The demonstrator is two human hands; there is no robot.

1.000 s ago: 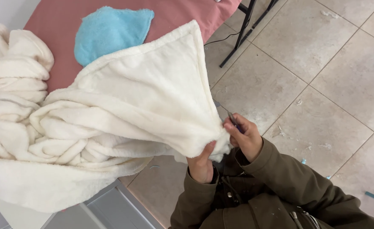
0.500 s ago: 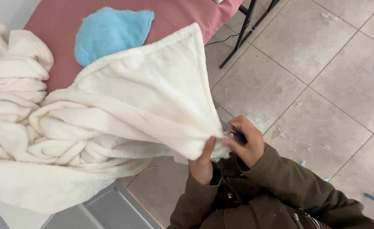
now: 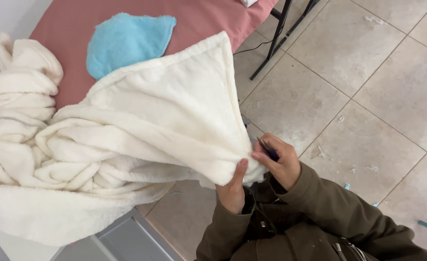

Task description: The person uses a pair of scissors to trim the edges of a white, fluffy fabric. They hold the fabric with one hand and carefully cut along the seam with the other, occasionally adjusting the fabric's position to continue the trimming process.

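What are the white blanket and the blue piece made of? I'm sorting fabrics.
The white blanket looks like plush fleece: thick, matte, fuzzy nap, soft rolled folds, stitched border. The blue piece seems like terry or fleece, with a nubby matte surface. Fibre type cannot be told.

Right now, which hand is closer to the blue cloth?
Left. The left hand pinches the white blanket, on the side toward the blue cloth. The right hand, holding a small dark tool, is farther out over the floor.

The big white blanket (image 3: 126, 145) fills the left; dark stand legs (image 3: 276, 38) block the top middle; the tiled floor (image 3: 378, 96) at right is open.
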